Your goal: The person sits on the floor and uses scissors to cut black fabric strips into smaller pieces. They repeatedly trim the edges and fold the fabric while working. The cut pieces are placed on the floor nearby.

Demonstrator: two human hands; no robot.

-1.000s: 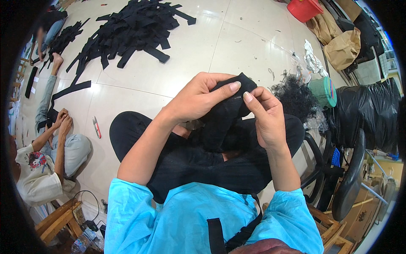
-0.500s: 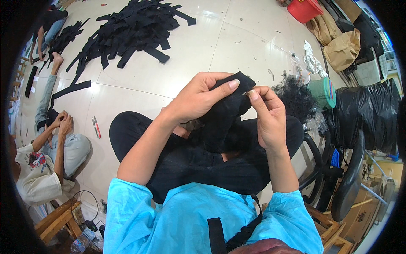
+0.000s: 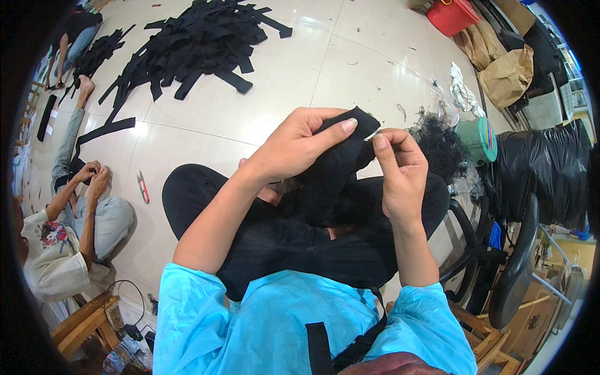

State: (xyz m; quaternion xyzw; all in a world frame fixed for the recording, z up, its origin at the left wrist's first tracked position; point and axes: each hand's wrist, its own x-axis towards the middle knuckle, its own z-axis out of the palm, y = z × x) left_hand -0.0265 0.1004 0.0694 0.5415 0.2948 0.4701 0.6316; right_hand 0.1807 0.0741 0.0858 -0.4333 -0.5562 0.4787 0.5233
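My left hand [image 3: 303,147] is closed on a folded piece of black fabric [image 3: 328,178], thumb pressed on its upper part, and the fabric hangs down into my lap. Just right of its top edge, my right hand [image 3: 403,169] pinches at a small, pale, thin thing I cannot make out, the other fingers curled. My crossed legs in black trousers [image 3: 194,194] lie beneath. On the floor to my left is a pair of red-handled snips [image 3: 143,187]. A tangle of black fibres [image 3: 437,147] lies beyond my right hand, beside a green round tub [image 3: 475,137].
A big pile of black strips [image 3: 187,44] lies ahead. Two co-workers [image 3: 59,262] [image 3: 75,34] work at left. At right are a red bucket [image 3: 450,15], paper sacks [image 3: 506,75], black bags [image 3: 537,175] and a chair [image 3: 512,269]. A wooden frame [image 3: 81,325] stands behind left.
My right hand has moved a little to the right, away from the fabric's edge, with a pale thing now showing at its fingertips. My left hand has stayed on the fabric.
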